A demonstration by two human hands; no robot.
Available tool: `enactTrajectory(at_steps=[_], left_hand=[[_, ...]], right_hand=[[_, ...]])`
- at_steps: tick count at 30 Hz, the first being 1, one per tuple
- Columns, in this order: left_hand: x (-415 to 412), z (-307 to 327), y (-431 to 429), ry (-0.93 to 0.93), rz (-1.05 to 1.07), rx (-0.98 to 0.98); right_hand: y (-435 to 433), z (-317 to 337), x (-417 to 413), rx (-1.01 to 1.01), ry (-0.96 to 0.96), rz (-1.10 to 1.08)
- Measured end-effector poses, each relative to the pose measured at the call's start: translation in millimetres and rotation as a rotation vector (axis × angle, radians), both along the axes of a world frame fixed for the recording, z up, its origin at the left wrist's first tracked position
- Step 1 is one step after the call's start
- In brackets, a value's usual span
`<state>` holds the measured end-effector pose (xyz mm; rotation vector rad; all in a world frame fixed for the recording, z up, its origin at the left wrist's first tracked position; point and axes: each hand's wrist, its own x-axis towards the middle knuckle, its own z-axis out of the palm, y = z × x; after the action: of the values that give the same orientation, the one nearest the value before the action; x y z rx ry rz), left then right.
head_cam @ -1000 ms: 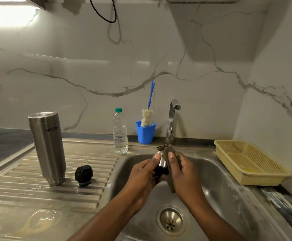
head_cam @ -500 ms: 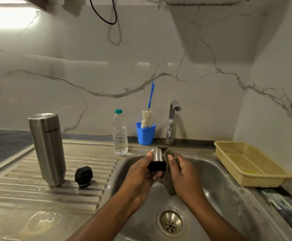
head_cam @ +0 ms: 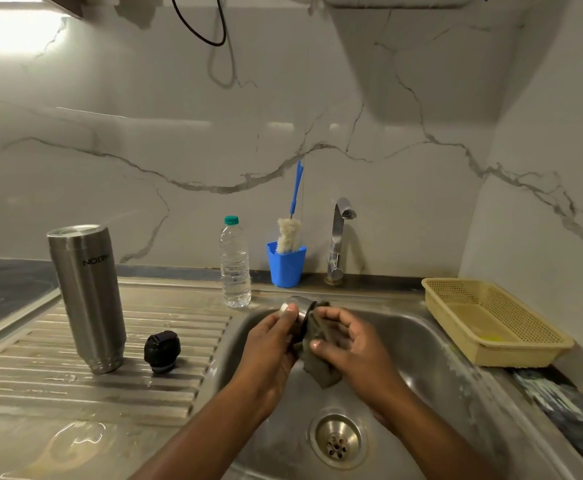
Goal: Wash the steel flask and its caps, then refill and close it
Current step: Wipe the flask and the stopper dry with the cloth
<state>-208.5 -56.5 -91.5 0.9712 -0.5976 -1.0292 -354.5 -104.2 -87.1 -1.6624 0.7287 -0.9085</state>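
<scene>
Over the sink (head_cam: 432, 344), my left hand (head_cam: 269, 344) grips the steel outer cap (head_cam: 300, 306), tipped on its side with its open end toward my right hand. My right hand (head_cam: 349, 344) holds a grey-green scrub pad (head_cam: 318, 362) pressed against the cap's rim; part of the pad hangs below. The steel flask (head_cam: 87, 296) stands upside down on the ribbed drainboard at the left. Beside it, to its right, rests the black inner cap (head_cam: 162, 351).
A water bottle (head_cam: 235, 263) with a green lid, a blue cup (head_cam: 286, 265) holding a bottle brush, and the tap (head_cam: 338, 237) line the back edge. A yellow plastic basket (head_cam: 491, 320) sits right of the sink. The drain (head_cam: 338, 439) lies below my hands. The drainboard is wet.
The steel cap has been turned in my left hand from upright to lying sideways, and my right hand has shifted the pad from the cap's side to its rim.
</scene>
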Motion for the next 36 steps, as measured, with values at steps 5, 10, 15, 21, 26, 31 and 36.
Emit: enactTrajectory(at_steps=[5, 10, 15, 21, 26, 31, 36], left_hand=[[1.9, -0.9, 1.4, -0.041, -0.035, -0.028], [-4.4, -1.7, 1.2, -0.087, -0.003, -0.031], [-2.1, -3.1, 5.3, -0.193, -0.029, -0.069], [1.7, 3.5, 5.4, -0.097, -0.141, -0.119], [4.9, -0.6, 6.6, -0.128, -0.052, -0.093], [3.3, -2.4, 6.8, -0.234, 0.094, -0.034], [3.6, -0.9, 7.8, -0.216, 0.012, -0.063]], right_hand=[[1.9, -2.6, -0.9, -0.643, 0.492, -0.058], [2.4, -6.0, 5.2, -0.875, 0.629, -0.162], [4.3, -0.7, 7.7, -0.06, 0.078, 0.077], [-1.3, 6.7, -5.2, 0.76, -0.556, 0.325], [3.1, 5.0, -1.5, 0.047, 0.026, 0.181], [-4.1, -4.8, 2.7, -0.957, 0.627, -0.069], [6.3, 3.9, 3.6, -0.234, 0.169, 0.114]])
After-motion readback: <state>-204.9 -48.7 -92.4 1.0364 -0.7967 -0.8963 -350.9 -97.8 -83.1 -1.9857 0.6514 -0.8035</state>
